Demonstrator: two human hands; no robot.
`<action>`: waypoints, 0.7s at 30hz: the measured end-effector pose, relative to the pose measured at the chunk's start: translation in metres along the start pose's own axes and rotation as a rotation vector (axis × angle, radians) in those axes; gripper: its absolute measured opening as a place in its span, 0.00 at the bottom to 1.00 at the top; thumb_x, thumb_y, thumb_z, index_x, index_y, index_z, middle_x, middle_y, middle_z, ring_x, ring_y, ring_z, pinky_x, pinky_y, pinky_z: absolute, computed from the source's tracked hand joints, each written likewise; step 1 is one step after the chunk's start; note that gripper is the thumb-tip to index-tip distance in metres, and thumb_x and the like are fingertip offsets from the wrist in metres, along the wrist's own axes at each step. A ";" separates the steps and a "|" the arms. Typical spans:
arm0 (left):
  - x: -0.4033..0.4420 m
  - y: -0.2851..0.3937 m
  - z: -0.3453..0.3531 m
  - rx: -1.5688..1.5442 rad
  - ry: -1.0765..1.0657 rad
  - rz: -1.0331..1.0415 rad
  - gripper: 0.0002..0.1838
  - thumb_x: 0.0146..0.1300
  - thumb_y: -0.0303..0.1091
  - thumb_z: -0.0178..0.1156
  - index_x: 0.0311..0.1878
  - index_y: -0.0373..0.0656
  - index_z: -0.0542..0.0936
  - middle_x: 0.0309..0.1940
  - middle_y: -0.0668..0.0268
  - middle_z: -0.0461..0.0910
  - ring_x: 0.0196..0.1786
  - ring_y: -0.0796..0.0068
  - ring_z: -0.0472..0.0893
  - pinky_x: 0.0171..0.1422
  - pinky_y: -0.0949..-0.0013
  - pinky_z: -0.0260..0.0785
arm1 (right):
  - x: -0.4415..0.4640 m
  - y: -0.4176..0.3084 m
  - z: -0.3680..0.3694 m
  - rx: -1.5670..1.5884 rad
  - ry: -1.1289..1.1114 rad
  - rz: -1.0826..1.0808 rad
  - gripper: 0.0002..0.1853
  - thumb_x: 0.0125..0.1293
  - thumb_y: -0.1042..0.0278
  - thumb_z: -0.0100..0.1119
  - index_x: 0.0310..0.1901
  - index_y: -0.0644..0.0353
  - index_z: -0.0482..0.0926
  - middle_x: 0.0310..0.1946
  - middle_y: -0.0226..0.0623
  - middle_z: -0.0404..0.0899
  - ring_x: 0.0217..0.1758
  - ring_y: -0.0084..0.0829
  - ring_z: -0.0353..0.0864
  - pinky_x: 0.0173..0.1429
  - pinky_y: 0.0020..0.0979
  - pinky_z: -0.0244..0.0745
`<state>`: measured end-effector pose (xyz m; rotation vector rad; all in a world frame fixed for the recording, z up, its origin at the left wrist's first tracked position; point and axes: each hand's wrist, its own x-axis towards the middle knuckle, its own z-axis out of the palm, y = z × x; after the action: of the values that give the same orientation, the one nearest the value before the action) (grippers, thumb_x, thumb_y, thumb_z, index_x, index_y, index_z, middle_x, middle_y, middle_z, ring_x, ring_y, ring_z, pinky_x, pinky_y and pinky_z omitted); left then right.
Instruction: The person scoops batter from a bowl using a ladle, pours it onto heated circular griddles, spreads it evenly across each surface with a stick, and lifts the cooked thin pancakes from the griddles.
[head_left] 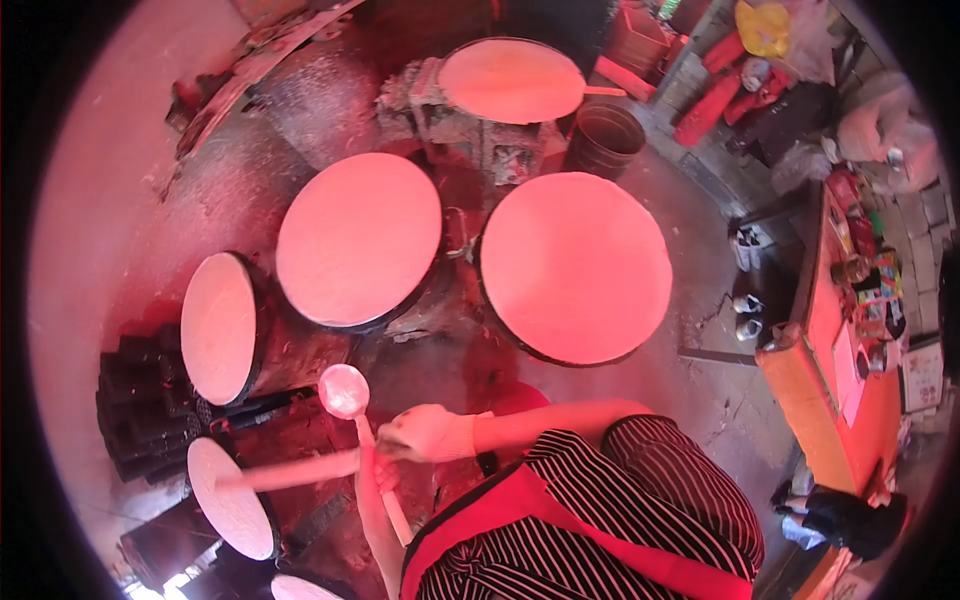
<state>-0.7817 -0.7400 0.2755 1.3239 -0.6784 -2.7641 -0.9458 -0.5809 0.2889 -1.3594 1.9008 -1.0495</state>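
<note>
My left hand (376,474) is closed around the long handle of a ladle (345,391). The ladle's round bowl points away from me and looks coated with something pale. My right hand (428,433), in a light glove, is closed just beside the left one. From it a flat wooden paddle (300,471) reaches left, its blurred tip over a round griddle (228,500) with a pale surface. The hands overlap, so the exact grips are partly hidden. Nearby stand another small griddle (219,328) and a larger one (360,240).
Ahead is a big round griddle (577,267), with another (511,81) on a brick stand behind it. A bucket (606,138) stands between them. To the right, a table (830,420) holds jars and packets, with shoes (747,315) on the floor beside it. Dark stacked pieces (140,405) lie left.
</note>
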 end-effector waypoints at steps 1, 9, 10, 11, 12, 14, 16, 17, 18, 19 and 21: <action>0.010 0.001 0.005 0.113 0.094 -0.006 0.13 0.74 0.38 0.55 0.51 0.38 0.77 0.23 0.75 0.68 0.16 0.88 0.61 0.16 0.83 0.51 | -0.003 -0.002 -0.013 -0.002 -0.015 -0.014 0.21 0.69 0.48 0.51 0.55 0.53 0.80 0.37 0.48 0.84 0.43 0.52 0.84 0.50 0.48 0.78; -0.009 0.021 0.095 -0.233 -0.094 -0.216 0.13 0.73 0.29 0.54 0.54 0.32 0.77 0.32 0.67 0.78 0.17 0.88 0.64 0.16 0.81 0.54 | -0.134 0.156 -0.265 -0.387 0.905 0.549 0.18 0.66 0.60 0.50 0.53 0.60 0.80 0.46 0.51 0.83 0.50 0.49 0.83 0.55 0.47 0.77; -0.019 0.023 0.111 -0.169 -0.042 -0.166 0.13 0.74 0.29 0.54 0.55 0.31 0.76 0.33 0.66 0.78 0.17 0.87 0.64 0.16 0.80 0.54 | -0.166 0.184 -0.295 -0.479 0.978 0.676 0.19 0.68 0.60 0.49 0.54 0.60 0.78 0.47 0.51 0.83 0.50 0.49 0.83 0.55 0.47 0.77; -0.022 0.024 0.115 -0.172 -0.056 -0.164 0.13 0.74 0.29 0.54 0.55 0.31 0.76 0.33 0.66 0.78 0.17 0.87 0.64 0.16 0.80 0.54 | -0.194 0.214 -0.319 -0.549 1.003 0.805 0.19 0.69 0.60 0.48 0.55 0.61 0.77 0.47 0.52 0.83 0.51 0.50 0.83 0.55 0.47 0.77; -0.024 0.026 0.118 -0.175 -0.069 -0.161 0.13 0.74 0.30 0.54 0.55 0.31 0.76 0.33 0.66 0.78 0.17 0.87 0.64 0.16 0.80 0.54 | -0.218 0.240 -0.329 -0.577 0.976 0.940 0.20 0.70 0.60 0.47 0.56 0.62 0.76 0.47 0.53 0.83 0.51 0.50 0.82 0.55 0.48 0.77; -0.023 0.025 0.121 -0.166 -0.087 -0.137 0.14 0.74 0.31 0.53 0.56 0.30 0.75 0.34 0.65 0.78 0.17 0.87 0.64 0.15 0.81 0.54 | -0.251 0.293 -0.335 -0.534 0.895 1.135 0.22 0.69 0.58 0.50 0.59 0.62 0.75 0.49 0.52 0.83 0.53 0.49 0.82 0.56 0.46 0.78; -0.023 0.026 0.124 -0.145 -0.085 -0.108 0.15 0.75 0.31 0.53 0.57 0.30 0.75 0.34 0.65 0.78 0.17 0.87 0.64 0.15 0.80 0.54 | -0.257 0.290 -0.335 -0.521 0.875 1.208 0.23 0.66 0.56 0.55 0.58 0.61 0.77 0.49 0.50 0.84 0.54 0.48 0.83 0.57 0.45 0.78; -0.025 0.025 0.126 -0.136 -0.083 -0.096 0.15 0.75 0.31 0.53 0.57 0.29 0.75 0.34 0.65 0.78 0.17 0.87 0.64 0.15 0.80 0.54 | -0.260 0.271 -0.335 -0.536 0.886 1.186 0.21 0.65 0.56 0.57 0.55 0.59 0.79 0.47 0.49 0.84 0.54 0.48 0.83 0.57 0.45 0.78; -0.025 0.024 0.129 -0.135 -0.089 -0.099 0.15 0.75 0.32 0.53 0.57 0.30 0.75 0.34 0.65 0.79 0.18 0.86 0.64 0.15 0.80 0.54 | -0.260 0.258 -0.336 -0.552 0.899 1.164 0.19 0.63 0.56 0.58 0.52 0.58 0.82 0.45 0.49 0.85 0.53 0.48 0.83 0.57 0.45 0.78; -0.026 0.025 0.133 -0.134 -0.096 -0.102 0.15 0.75 0.32 0.53 0.57 0.30 0.75 0.34 0.65 0.79 0.18 0.86 0.64 0.15 0.80 0.54 | -0.264 0.260 -0.338 -0.515 0.895 1.158 0.18 0.63 0.56 0.59 0.50 0.57 0.83 0.46 0.48 0.85 0.53 0.48 0.83 0.57 0.45 0.77; -0.025 0.027 0.136 -0.152 -0.104 -0.129 0.15 0.75 0.32 0.53 0.57 0.30 0.75 0.35 0.64 0.80 0.18 0.86 0.65 0.16 0.80 0.54 | -0.276 0.266 -0.346 -0.441 0.889 1.146 0.16 0.61 0.55 0.61 0.46 0.55 0.85 0.48 0.47 0.84 0.54 0.47 0.82 0.58 0.45 0.77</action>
<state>-0.8715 -0.7085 0.3788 1.2444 -0.3878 -2.9344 -1.2692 -0.1801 0.2477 0.3136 3.0164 -0.6174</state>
